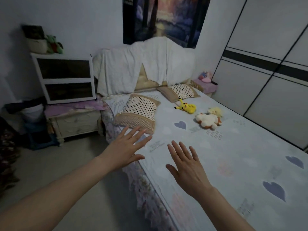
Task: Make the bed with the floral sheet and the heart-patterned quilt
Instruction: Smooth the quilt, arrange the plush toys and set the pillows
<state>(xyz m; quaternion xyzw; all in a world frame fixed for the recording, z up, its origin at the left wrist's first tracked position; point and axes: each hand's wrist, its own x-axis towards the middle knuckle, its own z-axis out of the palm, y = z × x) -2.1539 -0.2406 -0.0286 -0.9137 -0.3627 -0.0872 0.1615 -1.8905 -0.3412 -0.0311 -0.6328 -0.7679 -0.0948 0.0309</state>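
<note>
Left grip [124, 151] and right grip [186, 165] are held fully spread, nothing grasped, above the heart-patterned quilt [233, 155] laid flat across the bed [146, 82]. The floral sheet [143, 185] is seen draped down its near side edge.

Heart-patterned quilt [233, 147] spread flat; floral sheet [143, 185] draping bedside

I am seeing a yellow plush toy [185, 107] lying near a white-and-orange plush toy [207, 121], a white cabinet [64, 77] sitting on a nightstand [75, 120], and a dark poster [163, 19] hanging above the draped headboard [133, 67].
</note>
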